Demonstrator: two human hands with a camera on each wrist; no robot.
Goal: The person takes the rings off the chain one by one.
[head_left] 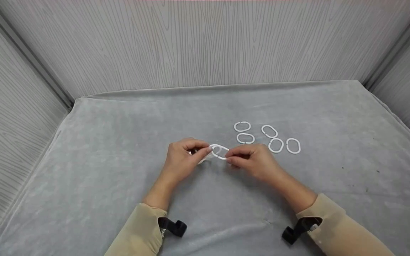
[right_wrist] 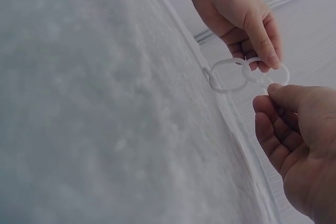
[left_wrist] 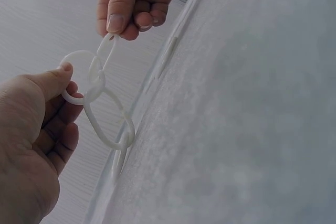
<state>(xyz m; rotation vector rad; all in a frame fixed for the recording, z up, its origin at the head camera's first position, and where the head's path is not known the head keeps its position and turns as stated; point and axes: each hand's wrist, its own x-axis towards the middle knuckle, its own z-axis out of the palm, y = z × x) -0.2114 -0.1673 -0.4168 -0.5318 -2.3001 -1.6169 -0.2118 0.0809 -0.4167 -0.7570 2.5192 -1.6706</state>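
Between finger and thumb, my left hand (head_left: 183, 156) pinches a white oval split ring (left_wrist: 79, 52). From that ring hangs a short chain: a linked ring (left_wrist: 92, 121) with another ring (left_wrist: 119, 161) below it, seen in the left wrist view. My right hand (head_left: 256, 160) pinches the end of a further white split ring (head_left: 221, 158) on its fingertips. This ring overlaps the left-held ring, and its small gap faces the near side in the head view. Whether the two are linked is hard to tell. Fingers hide parts of both rings.
Several loose white split rings lie beyond my right hand, among them one at the back (head_left: 235, 126), one nearer (head_left: 245, 143) and one at the far right (head_left: 299, 146). Grey cloth (head_left: 119, 149) covers the table. Wood-grain panels (head_left: 205, 42) stand around it.
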